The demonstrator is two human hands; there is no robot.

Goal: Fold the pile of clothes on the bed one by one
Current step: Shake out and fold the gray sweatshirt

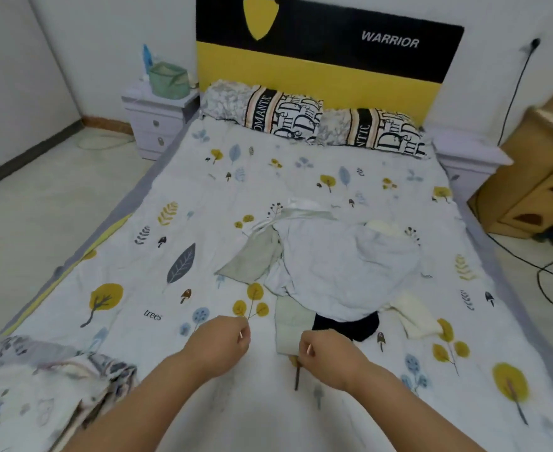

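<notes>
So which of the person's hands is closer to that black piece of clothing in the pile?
The right hand. It sits just in front of the black garment, at the pale green cloth's near edge. The left hand is farther off, over bare bedsheet beyond that cloth.

the black garment is mostly buried under the pale blue one, the folded quilt gets cut off near left, and the far-right wooden cabinet is blurry
</notes>
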